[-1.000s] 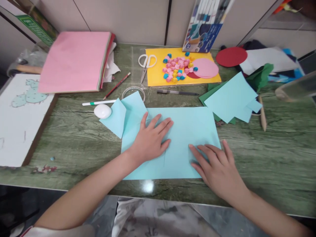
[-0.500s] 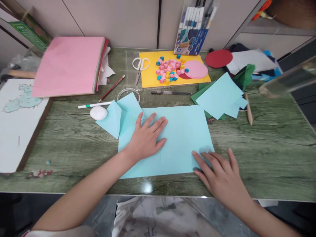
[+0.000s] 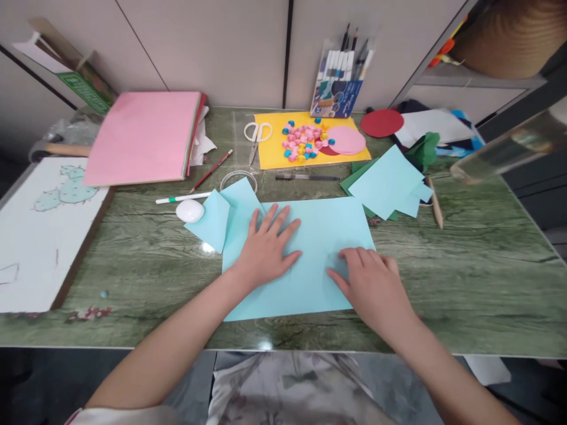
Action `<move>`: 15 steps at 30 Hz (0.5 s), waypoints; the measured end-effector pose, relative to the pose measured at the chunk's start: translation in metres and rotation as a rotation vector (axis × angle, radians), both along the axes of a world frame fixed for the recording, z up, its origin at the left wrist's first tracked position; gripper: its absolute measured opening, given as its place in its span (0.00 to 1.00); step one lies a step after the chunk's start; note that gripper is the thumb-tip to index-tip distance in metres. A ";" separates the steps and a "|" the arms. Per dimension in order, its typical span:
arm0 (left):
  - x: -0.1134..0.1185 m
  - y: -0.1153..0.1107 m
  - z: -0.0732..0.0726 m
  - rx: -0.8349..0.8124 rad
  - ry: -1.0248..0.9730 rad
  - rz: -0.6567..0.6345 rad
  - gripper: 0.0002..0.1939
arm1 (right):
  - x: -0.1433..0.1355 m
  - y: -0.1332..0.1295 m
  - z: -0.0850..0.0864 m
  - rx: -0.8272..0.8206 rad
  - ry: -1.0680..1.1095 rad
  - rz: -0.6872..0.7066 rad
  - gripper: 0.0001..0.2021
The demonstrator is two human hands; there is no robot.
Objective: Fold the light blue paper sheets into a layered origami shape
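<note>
A large light-blue sheet [image 3: 319, 236] lies on the green table near its front edge. Flat on its left half rests my left hand [image 3: 268, 251], fingers spread. Over the sheet's right part is my right hand [image 3: 374, 283], its fingers bent and the thumb apart from them, with nothing visible between. A folded light-blue piece [image 3: 217, 221] touches a white egg-shaped object [image 3: 190, 211] left of the sheet. Light-blue squares [image 3: 387, 183] lie over dark green paper at the back right.
Behind the sheet are a black pen [image 3: 308, 177], a tape roll [image 3: 239, 180], white-handled scissors [image 3: 256, 139] and yellow paper [image 3: 270, 156] bearing small coloured balls. Pink paper [image 3: 146, 139] and a cactus drawing [image 3: 53, 236] lie left.
My right hand has moved left and inward over the sheet, and its fingers have curled. My left hand stays spread on the paper. The camera view has shifted slightly.
</note>
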State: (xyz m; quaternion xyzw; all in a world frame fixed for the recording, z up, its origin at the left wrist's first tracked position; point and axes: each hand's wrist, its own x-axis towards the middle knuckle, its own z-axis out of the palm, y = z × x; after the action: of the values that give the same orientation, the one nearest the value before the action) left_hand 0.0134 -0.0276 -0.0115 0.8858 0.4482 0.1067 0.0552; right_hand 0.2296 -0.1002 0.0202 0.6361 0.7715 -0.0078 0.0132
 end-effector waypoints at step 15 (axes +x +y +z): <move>-0.004 0.006 -0.001 -0.010 -0.020 0.055 0.37 | -0.004 0.033 0.012 -0.352 0.089 -0.089 0.09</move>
State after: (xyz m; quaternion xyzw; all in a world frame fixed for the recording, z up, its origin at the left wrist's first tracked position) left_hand 0.0092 -0.0216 -0.0126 0.8718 0.4722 0.1147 0.0613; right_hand 0.2251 -0.0672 0.0322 0.6566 0.7291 -0.1713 0.0897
